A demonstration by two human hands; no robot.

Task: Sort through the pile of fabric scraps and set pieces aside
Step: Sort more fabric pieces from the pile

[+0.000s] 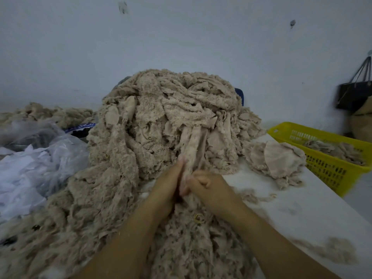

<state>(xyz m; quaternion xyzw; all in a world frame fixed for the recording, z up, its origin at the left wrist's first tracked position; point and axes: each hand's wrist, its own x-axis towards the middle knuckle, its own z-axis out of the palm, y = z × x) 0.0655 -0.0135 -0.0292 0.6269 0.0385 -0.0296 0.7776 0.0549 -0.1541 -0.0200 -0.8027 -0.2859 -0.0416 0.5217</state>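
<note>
A big heap of beige fleecy fabric scraps (pixel 161 117) fills the middle of the white table (pixel 291 214) and spills toward me. A long beige strip (pixel 193 146) stretches from the heap down to my hands. My left hand (pixel 169 186) lies against the strip's left side with its fingers straight. My right hand (pixel 203 184) has its fingers curled round the strip's lower end. A small separate bunch of scraps (pixel 275 160) lies on the table to the right.
A yellow plastic basket (pixel 330 170) with a few scraps stands at the right table edge. Clear plastic bags with white fabric (pixel 30 164) lie at the left. More beige scraps (pixel 46 113) sit at the far left. A dark bag (pixel 354 93) hangs on the right wall.
</note>
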